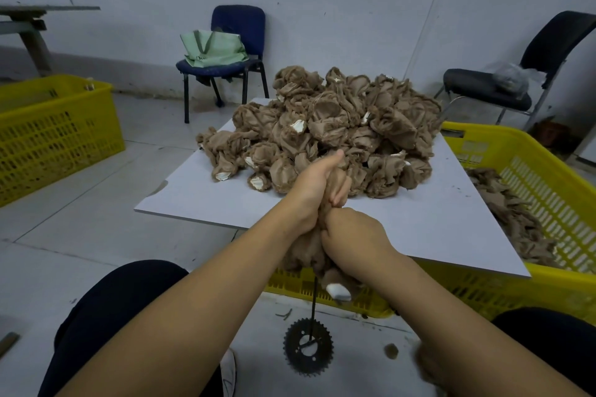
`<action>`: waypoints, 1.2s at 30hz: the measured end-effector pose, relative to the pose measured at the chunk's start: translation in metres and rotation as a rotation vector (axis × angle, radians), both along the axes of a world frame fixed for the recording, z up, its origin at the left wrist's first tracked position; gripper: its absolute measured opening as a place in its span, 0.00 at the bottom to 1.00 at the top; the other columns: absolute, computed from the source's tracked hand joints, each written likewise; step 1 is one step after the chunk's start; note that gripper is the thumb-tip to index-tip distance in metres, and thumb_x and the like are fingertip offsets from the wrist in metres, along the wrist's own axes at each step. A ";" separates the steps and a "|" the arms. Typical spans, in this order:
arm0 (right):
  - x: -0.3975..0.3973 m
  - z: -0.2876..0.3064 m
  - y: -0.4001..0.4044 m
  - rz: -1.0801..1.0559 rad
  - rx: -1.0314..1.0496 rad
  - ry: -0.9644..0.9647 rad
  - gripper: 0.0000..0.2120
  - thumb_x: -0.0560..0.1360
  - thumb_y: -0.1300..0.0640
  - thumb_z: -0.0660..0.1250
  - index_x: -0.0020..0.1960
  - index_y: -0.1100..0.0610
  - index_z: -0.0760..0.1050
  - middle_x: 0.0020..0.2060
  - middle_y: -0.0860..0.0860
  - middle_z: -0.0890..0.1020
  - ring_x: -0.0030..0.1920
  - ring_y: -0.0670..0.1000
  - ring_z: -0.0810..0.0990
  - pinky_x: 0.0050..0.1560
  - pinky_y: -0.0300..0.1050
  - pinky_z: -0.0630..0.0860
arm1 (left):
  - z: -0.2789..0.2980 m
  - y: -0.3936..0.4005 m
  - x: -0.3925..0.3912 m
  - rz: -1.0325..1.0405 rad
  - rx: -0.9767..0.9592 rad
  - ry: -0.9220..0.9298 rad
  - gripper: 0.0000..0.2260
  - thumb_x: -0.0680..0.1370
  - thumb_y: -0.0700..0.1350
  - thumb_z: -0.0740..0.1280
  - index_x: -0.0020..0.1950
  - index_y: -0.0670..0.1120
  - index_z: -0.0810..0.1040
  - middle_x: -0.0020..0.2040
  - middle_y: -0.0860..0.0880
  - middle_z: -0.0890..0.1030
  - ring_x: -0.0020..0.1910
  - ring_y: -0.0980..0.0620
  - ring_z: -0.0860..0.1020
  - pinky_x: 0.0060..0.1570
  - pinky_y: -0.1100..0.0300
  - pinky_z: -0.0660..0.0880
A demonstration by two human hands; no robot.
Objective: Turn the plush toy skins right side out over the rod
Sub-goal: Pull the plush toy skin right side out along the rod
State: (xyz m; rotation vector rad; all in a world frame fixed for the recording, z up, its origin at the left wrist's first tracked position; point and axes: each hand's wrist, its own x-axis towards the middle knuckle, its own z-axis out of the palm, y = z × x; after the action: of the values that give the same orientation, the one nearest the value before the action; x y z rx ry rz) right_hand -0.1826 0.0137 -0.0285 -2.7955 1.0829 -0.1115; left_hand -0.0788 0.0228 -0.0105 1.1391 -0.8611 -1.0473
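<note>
A brown plush skin (306,251) is bunched over a thin dark rod (313,306) that stands on a toothed sprocket base (308,346) on the floor. My left hand (314,184) grips the upper part of the skin, thumb pointing up. Just below it, my right hand (351,238) grips the lower part of the same skin. A white patch (338,291) of the skin hangs beneath my right hand. Most of the rod is hidden inside the fabric. A large pile of inside-out brown skins (325,132) lies on the white board (200,196) beyond my hands.
A yellow crate (532,190) with more brown skins supports the board at the right. Another yellow crate (51,129) stands at the left. A blue chair (237,26) with a green bag and a black chair (554,45) stand by the wall. My knees frame the sprocket.
</note>
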 end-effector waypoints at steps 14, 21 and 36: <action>0.006 -0.035 0.002 -0.054 0.232 0.148 0.07 0.81 0.60 0.58 0.45 0.54 0.70 0.41 0.51 0.74 0.42 0.51 0.73 0.39 0.44 0.67 | -0.042 0.009 -0.021 0.211 0.133 -0.129 0.20 0.81 0.36 0.62 0.31 0.46 0.60 0.24 0.48 0.61 0.23 0.54 0.59 0.28 0.63 0.60; 0.004 -0.011 -0.009 -0.036 0.086 0.051 0.16 0.80 0.58 0.60 0.35 0.51 0.63 0.34 0.47 0.69 0.34 0.49 0.71 0.33 0.43 0.65 | -0.013 -0.003 -0.020 0.284 -0.136 -0.092 0.23 0.82 0.38 0.65 0.28 0.53 0.67 0.23 0.52 0.62 0.22 0.56 0.60 0.28 0.65 0.62; 0.009 -0.040 0.000 -0.031 0.179 0.101 0.05 0.81 0.59 0.58 0.51 0.56 0.73 0.41 0.52 0.75 0.40 0.52 0.74 0.38 0.45 0.69 | -0.035 -0.005 -0.010 0.035 0.272 -0.187 0.19 0.80 0.37 0.61 0.36 0.49 0.53 0.25 0.52 0.56 0.21 0.56 0.54 0.23 0.62 0.54</action>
State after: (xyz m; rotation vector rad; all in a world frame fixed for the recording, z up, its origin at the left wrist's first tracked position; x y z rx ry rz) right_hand -0.1732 0.0141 -0.0682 -2.6502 1.0993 0.1188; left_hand -0.0884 0.0181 -0.0453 1.4948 -0.8575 -1.0629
